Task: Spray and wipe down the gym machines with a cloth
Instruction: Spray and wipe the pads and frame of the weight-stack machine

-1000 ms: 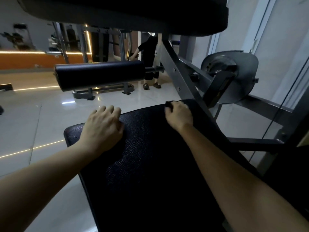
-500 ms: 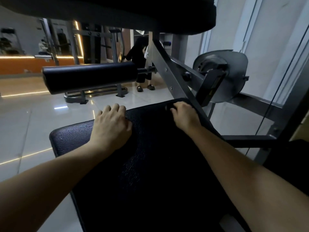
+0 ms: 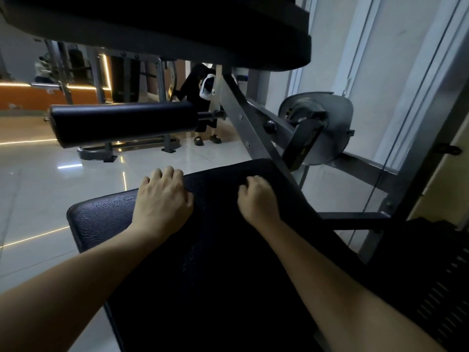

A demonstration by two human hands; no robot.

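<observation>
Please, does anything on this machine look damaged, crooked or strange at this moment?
One thing stands out: the black seat pad carries a patch of pale speckles near its middle. This may be cracked covering or spray droplets; the picture is too dark to tell which. Nothing else looks askew or spilled.

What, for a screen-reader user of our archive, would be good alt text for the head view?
Two bare forearms reach over a gym machine's black padded bench: the left hand curls its fingers over the far edge, the right hand rests fisted on top; whether it holds a cloth cannot be told. Beyond are a black roller pad and a grey steel frame.
</observation>
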